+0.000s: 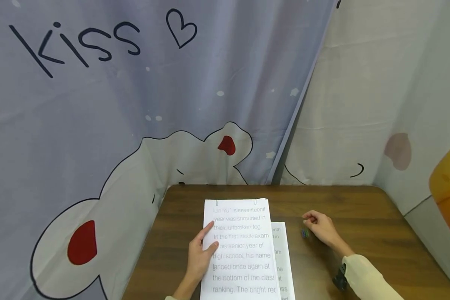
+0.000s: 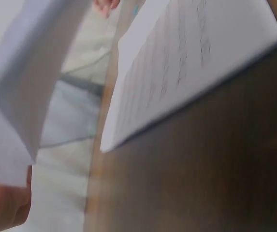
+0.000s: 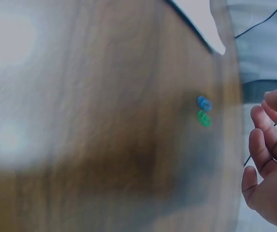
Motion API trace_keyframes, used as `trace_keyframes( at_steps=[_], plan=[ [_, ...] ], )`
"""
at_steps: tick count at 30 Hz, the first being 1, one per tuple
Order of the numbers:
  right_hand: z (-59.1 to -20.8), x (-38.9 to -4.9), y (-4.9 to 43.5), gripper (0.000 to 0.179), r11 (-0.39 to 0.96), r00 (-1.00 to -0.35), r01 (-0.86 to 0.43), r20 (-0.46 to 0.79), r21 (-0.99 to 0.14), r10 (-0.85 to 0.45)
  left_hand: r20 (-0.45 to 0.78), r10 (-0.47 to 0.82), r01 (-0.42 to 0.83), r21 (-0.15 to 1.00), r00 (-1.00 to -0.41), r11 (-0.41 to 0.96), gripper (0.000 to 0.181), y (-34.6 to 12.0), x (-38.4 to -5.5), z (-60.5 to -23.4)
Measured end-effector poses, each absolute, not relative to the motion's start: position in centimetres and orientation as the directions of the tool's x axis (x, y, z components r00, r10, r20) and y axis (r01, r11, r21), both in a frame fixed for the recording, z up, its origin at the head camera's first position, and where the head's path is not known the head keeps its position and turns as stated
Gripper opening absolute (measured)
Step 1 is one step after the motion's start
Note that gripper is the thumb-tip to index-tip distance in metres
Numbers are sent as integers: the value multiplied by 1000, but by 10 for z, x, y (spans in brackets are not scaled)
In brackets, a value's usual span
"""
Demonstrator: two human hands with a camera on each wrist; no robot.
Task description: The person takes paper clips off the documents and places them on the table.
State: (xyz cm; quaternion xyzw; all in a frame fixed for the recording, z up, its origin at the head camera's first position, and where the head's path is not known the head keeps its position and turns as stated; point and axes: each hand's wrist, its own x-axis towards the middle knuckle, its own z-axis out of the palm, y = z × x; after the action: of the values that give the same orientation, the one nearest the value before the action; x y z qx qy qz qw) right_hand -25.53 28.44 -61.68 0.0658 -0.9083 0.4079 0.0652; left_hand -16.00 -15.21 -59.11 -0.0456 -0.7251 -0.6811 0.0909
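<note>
My left hand grips a printed stack of paper by its left side, with the thumb on the front. The stack is raised off the table, and two paper clips sit on its top edge. Part of a second printed stack shows behind it, lying on the table. To the right, my right hand hovers over the tabletop with loosely bent fingers and no visible object in them. Near its fingertips lie a blue paper clip and a green paper clip, side by side.
A brown wooden table has rounded far corners. Printed curtains hang right behind and beside it. A dark band is on the right wrist, below a pale sleeve.
</note>
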Motion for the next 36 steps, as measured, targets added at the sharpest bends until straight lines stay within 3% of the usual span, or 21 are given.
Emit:
trace_keyframes(
  at_steps=[6, 11, 17, 24, 36],
  plan=[
    [-599, -259, 268, 18, 596, -980, -183, 193, -782, -48, 158, 5, 158, 987, -987, -11, 67, -127, -153, -598],
    [-586, -259, 246, 30, 444, -984, -179, 169, -878, -63, 119, 9, 119, 993, -993, -28, 69, -110, -149, -605],
    [-570, -256, 223, 50, 273, -993, -82, 54, -959, -109, 93, 30, 92, 995, -995, -33, 69, -93, -146, -611],
    [-566, -253, 218, 30, 206, -979, -102, 60, -973, -197, 99, 40, 98, 995, -994, -26, 71, -85, -147, -610],
    [-566, -252, 221, 26, 217, -974, -80, 31, -973, -222, 83, 32, 82, 996, -996, -42, 71, -78, -149, -611]
  ],
)
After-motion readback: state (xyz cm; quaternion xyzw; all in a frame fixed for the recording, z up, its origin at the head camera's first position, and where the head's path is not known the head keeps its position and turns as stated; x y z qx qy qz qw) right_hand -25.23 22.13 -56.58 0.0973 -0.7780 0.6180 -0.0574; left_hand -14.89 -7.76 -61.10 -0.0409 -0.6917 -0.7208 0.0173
